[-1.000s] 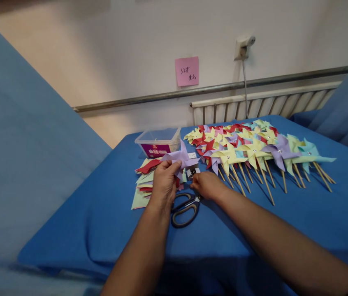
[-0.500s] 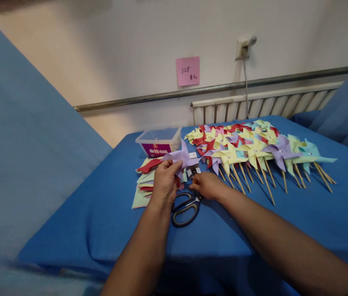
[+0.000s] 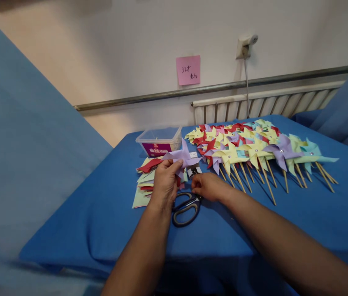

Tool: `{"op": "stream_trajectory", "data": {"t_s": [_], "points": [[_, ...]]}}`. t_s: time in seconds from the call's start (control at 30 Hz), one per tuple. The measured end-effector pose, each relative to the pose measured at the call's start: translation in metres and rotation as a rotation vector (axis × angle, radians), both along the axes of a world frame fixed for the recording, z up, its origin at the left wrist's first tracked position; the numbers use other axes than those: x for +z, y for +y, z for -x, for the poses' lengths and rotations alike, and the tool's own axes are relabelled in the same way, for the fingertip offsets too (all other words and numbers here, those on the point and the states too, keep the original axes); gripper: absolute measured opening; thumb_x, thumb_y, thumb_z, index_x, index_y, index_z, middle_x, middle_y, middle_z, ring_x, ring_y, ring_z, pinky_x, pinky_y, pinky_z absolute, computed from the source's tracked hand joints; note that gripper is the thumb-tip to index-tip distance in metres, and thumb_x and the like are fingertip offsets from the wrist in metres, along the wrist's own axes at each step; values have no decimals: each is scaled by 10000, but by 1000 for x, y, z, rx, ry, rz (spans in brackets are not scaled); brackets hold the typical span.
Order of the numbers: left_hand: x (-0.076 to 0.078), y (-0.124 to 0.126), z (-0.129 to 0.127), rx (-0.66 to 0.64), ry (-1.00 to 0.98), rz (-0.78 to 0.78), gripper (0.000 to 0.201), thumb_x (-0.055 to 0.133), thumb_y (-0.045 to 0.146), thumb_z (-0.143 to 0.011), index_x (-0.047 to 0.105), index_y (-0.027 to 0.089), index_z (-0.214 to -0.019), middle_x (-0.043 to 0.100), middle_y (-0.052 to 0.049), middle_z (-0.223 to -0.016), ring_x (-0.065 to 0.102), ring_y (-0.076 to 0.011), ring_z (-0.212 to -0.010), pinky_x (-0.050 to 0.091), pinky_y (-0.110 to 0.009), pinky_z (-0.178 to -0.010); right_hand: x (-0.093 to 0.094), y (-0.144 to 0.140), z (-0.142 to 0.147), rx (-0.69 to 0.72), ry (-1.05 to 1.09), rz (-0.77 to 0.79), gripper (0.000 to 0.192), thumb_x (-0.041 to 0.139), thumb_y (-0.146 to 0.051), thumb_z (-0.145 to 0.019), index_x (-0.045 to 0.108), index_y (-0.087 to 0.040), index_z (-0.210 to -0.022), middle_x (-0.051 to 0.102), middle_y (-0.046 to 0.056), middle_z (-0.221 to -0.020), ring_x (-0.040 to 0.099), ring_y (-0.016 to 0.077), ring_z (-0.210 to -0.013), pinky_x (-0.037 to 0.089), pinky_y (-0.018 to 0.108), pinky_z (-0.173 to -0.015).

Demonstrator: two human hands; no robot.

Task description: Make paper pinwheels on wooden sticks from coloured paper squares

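Pinched in my left hand (image 3: 166, 179) is a folded purple paper pinwheel (image 3: 181, 157), its blades pointing up and outward. My right hand (image 3: 209, 186) has its fingers pressed together just right of it, low over the table; whatever they hold, if anything, is too small to make out. Beside those fingertips stands a small white box (image 3: 189, 172) with dark bits in it. A pair of scissors (image 3: 186, 211) with dark blue and grey handles lies below my hands, its blades partly hidden by my right hand. Left of my left hand is a stack of coloured paper (image 3: 143, 197), partly covered.
A clear plastic tub (image 3: 158, 135) with a purple label stands behind the paper. Many finished pinwheels (image 3: 256, 150) on wooden sticks lie across the right of the blue-covered table (image 3: 100, 213). A radiator (image 3: 266, 102) and a pipe run along the wall behind.
Both hands stay almost where they were; the right fingers have shifted very slightly near the small box. The purple pinwheel remains in my left hand.
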State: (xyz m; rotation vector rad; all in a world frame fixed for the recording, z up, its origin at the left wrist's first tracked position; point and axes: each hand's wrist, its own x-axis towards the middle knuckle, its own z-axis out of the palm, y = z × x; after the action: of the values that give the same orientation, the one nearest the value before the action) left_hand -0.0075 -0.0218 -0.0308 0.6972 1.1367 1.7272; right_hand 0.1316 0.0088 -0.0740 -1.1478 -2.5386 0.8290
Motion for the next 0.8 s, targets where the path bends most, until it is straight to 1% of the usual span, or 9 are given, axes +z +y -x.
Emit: {"op": "stream_trajectory", "data": {"t_s": [0.17, 0.33, 0.4, 0.5, 0.67, 0.8], "points": [[-3, 2, 1, -2, -5, -25, 244, 825, 178, -526, 660, 124, -697, 660, -6, -641, 587, -93, -567, 468, -207, -584, 0, -1, 2, 16, -40, -52, 104, 572, -196, -795, 675, -206, -807, 697, -1, -771, 588, 141, -705, 318, 241, -586], [-1, 1, 1, -20, 0, 1, 255, 829, 203, -532, 655, 127, -703, 660, -12, -637, 587, -102, -556, 467, -216, -567, 5, -4, 2, -33, -109, -113, 141, 541, -197, -816, 679, -199, -845, 708, 26, -817, 598, 156, -718, 305, 260, -583], [-1, 1, 1, -19, 3, 4, 262, 829, 205, -531, 654, 125, -709, 659, -12, -635, 586, -103, -554, 466, -217, -565, 6, -4, 2, -40, -112, -122, 156, 529, -231, -840, 680, -198, -861, 708, 31, -824, 597, 158, -724, 307, 262, -588], [-1, 1, 1, -6, 5, -2, 266, 824, 192, -528, 657, 121, -723, 659, -6, -641, 584, -99, -553, 462, -213, -563, 4, -3, 3, -42, -104, -121, 158, 534, -273, -847, 676, -205, -862, 707, 30, -836, 591, 159, -731, 304, 260, -592], [-2, 1, 1, -8, 8, 6, 264, 822, 194, -532, 659, 118, -726, 660, -4, -647, 591, -99, -562, 462, -212, -571, 3, -2, 6, -62, -129, -126, 170, 509, -216, -834, 678, -197, -835, 700, 36, -804, 585, 158, -709, 289, 266, -580], [-2, 1, 1, -10, 3, -6, 268, 825, 190, -531, 660, 119, -730, 661, -6, -649, 592, -99, -570, 468, -215, -583, 1, -1, 5, -24, -79, -63, 166, 511, -231, -846, 675, -202, -846, 701, 23, -811, 587, 144, -714, 302, 250, -581]]}}
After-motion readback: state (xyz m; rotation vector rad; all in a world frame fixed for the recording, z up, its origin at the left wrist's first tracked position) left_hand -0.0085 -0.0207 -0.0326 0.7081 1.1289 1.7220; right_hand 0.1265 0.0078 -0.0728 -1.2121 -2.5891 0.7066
